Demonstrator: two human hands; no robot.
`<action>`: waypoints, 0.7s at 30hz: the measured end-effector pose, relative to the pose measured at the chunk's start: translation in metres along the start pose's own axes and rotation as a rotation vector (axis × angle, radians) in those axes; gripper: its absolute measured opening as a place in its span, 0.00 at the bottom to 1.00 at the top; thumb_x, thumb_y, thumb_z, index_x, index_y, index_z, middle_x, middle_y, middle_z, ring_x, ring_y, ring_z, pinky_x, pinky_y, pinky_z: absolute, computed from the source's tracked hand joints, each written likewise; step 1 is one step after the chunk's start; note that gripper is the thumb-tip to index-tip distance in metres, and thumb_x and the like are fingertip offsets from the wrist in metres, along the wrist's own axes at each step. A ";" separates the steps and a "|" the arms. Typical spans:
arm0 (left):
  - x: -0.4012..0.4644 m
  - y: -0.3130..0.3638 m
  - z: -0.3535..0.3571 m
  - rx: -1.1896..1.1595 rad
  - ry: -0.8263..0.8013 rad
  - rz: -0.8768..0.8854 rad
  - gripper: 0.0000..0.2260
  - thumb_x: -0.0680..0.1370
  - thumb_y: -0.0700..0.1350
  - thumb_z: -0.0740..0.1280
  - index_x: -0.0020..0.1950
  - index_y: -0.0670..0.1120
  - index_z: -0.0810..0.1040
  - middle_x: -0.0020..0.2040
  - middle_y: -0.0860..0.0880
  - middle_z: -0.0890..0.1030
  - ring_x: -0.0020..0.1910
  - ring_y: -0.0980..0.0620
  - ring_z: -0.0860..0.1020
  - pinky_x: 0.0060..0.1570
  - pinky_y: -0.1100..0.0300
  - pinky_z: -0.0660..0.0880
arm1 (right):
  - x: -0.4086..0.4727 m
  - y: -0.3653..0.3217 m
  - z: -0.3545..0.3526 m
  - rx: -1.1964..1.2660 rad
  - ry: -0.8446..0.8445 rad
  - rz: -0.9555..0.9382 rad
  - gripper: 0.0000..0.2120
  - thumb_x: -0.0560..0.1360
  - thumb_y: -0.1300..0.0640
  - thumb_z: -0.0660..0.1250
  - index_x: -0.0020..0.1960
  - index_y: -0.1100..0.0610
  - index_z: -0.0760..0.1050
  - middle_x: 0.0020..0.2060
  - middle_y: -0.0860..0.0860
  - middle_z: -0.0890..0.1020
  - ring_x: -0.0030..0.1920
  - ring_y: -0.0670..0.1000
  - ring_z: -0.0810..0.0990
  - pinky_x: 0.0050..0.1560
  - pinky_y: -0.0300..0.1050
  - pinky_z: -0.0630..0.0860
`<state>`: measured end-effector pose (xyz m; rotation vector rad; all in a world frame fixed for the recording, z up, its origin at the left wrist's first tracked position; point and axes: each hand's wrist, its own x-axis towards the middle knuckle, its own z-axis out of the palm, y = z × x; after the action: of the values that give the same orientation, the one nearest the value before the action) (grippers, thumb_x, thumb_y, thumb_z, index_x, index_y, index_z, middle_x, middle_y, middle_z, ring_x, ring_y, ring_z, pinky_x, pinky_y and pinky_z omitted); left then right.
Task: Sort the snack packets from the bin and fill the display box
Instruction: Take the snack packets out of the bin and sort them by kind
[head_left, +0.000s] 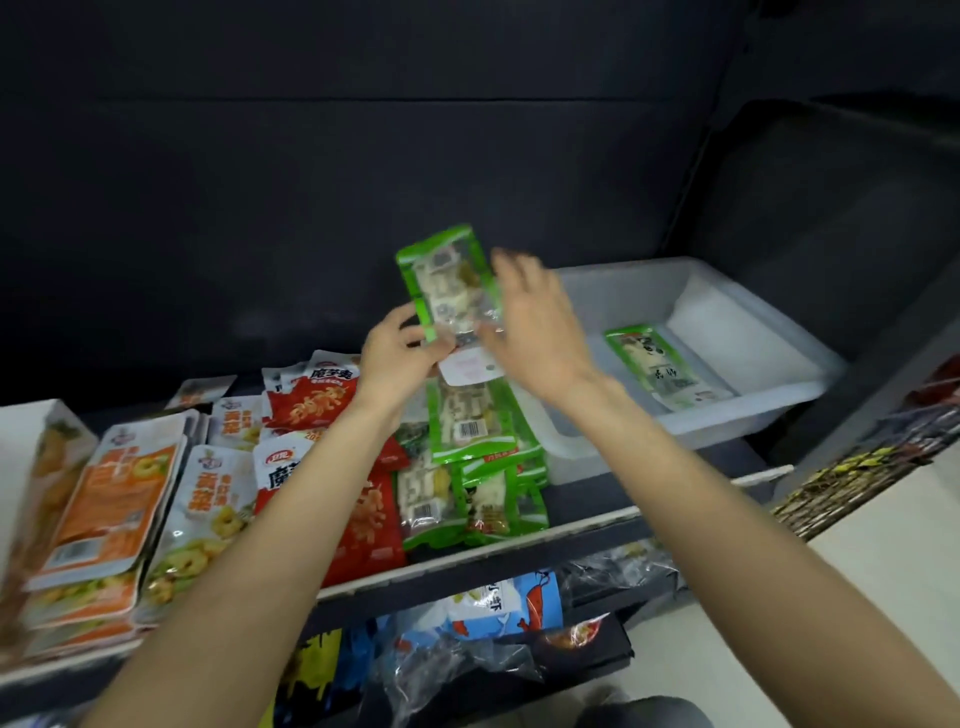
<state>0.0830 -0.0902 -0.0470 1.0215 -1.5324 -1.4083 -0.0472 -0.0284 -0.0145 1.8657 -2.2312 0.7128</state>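
Note:
My left hand (397, 358) pinches the bottom edge of a green snack packet (447, 280) and holds it upright above the shelf. My right hand (535, 322) is beside it with fingers spread, touching the packet's right side. Below the hands lies a pile of green packets (478, 447). A white bin (701, 332) at the right holds one green packet (662, 366). Red packets (311, 400) and orange-and-white packets (119, 499) lie sorted in rows to the left.
A cardboard box corner (31, 431) stands at the far left. The shelf's front lip (519, 553) runs below the packets. Under it sit blue and clear-wrapped snack bags (498, 613). A dark wall rises behind; a dark partition (857, 415) is at the right.

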 end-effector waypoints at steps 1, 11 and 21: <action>0.003 -0.006 -0.004 0.019 -0.004 -0.040 0.17 0.75 0.37 0.69 0.64 0.41 0.74 0.47 0.46 0.82 0.46 0.50 0.81 0.38 0.64 0.77 | -0.011 -0.006 0.009 -0.112 0.000 -0.110 0.28 0.76 0.53 0.64 0.73 0.60 0.62 0.70 0.56 0.67 0.71 0.58 0.62 0.69 0.52 0.59; 0.012 -0.047 -0.009 0.754 -0.238 -0.032 0.17 0.83 0.48 0.54 0.64 0.43 0.75 0.67 0.41 0.74 0.66 0.44 0.71 0.65 0.55 0.66 | -0.033 -0.008 0.040 -0.685 -0.351 -0.515 0.19 0.81 0.44 0.53 0.59 0.52 0.78 0.54 0.51 0.82 0.70 0.57 0.67 0.72 0.69 0.43; 0.003 -0.008 0.000 0.600 -0.099 0.444 0.12 0.80 0.44 0.62 0.62 0.49 0.77 0.59 0.52 0.79 0.60 0.53 0.75 0.61 0.55 0.71 | -0.034 0.071 -0.023 0.035 0.075 -0.101 0.11 0.77 0.54 0.59 0.51 0.52 0.80 0.44 0.51 0.85 0.45 0.56 0.82 0.44 0.52 0.79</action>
<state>0.0824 -0.0931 -0.0552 0.8684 -2.1639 -0.7094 -0.1118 0.0203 -0.0269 1.9190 -2.0761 0.7947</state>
